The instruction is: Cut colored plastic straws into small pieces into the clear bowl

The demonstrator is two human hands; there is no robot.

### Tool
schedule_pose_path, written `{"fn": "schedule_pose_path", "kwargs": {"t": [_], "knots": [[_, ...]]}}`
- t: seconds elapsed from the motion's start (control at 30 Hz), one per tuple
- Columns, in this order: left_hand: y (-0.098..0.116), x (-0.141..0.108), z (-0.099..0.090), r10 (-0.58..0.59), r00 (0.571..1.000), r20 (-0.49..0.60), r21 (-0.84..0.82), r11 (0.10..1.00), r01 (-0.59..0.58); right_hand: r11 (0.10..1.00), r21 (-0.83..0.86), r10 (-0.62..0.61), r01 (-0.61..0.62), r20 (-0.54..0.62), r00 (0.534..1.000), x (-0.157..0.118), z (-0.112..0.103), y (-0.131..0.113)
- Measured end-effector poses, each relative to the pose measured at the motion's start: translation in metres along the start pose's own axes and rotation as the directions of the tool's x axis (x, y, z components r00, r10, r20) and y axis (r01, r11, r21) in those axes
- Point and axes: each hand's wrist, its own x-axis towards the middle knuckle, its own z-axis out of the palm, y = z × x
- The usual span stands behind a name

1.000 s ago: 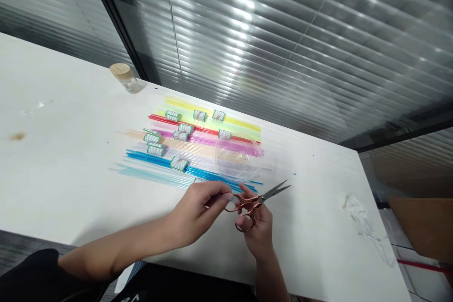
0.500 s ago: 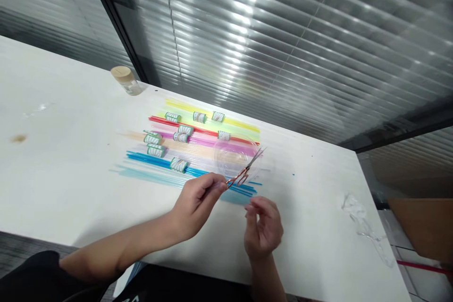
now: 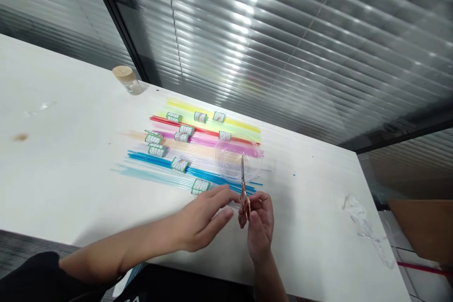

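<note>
Small scissors [image 3: 245, 205] with copper-coloured handles and closed, pointed blades stand in my right hand [image 3: 261, 226], whose fingers are closed around the handles. The blade tips point away from me, over a clear round dish [image 3: 235, 170]. My left hand [image 3: 207, 219] is open, palm down, thumb and fingers apart; its fingertips reach close to the handles, and I cannot tell whether they touch. Beyond the hands lie bundles of thin coloured sticks, including dark blue sticks [image 3: 159, 159], red sticks [image 3: 205, 130] and yellow sticks [image 3: 240, 125]. Several printed paper bands [image 3: 180, 164] sit on them.
A beige-lidded jar [image 3: 128, 80] stands at the table's back edge on the left. Crumpled clear plastic [image 3: 357, 212] lies at the right. Behind the white table [image 3: 71, 160] is a glass partition with blinds [image 3: 247, 33]. A cardboard box [image 3: 421, 226] is beyond the right edge.
The scissors have passed from my left hand to my right, and their blades have swung to point straight away from me. My left fingers have spread, uncovering a paper band on the light blue sticks.
</note>
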Motion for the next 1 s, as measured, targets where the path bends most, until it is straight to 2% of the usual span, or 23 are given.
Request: {"fn": "schedule_pose_path", "kwargs": {"t": [0.07,0.13,0.23,0.33,0.4,0.53,0.67,0.83,1.0], "knots": [[-0.007,0.0,-0.005,0.059,0.995,-0.077,0.123,0.991,-0.049,0.993,0.111,0.043,-0.045,0.02,0.999,0.003,-0.001,-0.002],[-0.016,0.001,-0.008,0.081,0.986,-0.148,0.289,0.957,-0.035,0.984,0.163,0.064,-0.071,0.05,0.997,0.005,-0.002,-0.002],[-0.028,0.004,-0.011,0.125,0.972,-0.201,0.522,0.853,-0.001,0.97,0.203,0.115,-0.132,0.092,0.989,0.005,-0.003,-0.002],[-0.034,0.005,-0.013,0.171,0.961,-0.219,0.658,0.753,0.016,0.952,0.24,0.173,-0.189,0.087,0.981,0.004,-0.003,-0.002],[-0.037,0.006,-0.014,0.202,0.948,-0.246,0.685,0.728,0.022,0.942,0.255,0.203,-0.22,0.09,0.975,0.004,-0.003,-0.002],[-0.042,0.008,-0.015,0.248,0.921,-0.301,0.671,0.741,0.02,0.929,0.267,0.226,-0.258,0.143,0.964,0.005,-0.002,-0.003],[-0.044,0.007,-0.015,0.243,0.937,-0.251,0.666,0.746,-0.015,0.928,0.256,0.244,-0.271,0.132,0.961,0.004,0.003,-0.001],[-0.045,0.005,-0.014,0.257,0.945,-0.2,0.664,0.745,-0.062,0.95,0.137,0.267,-0.279,0.101,0.958,0.002,0.001,0.007],[-0.045,0.006,-0.013,0.244,0.952,-0.186,0.714,0.699,-0.04,0.946,-0.068,0.322,-0.317,0.082,0.943,0.001,0.001,0.003]]}}
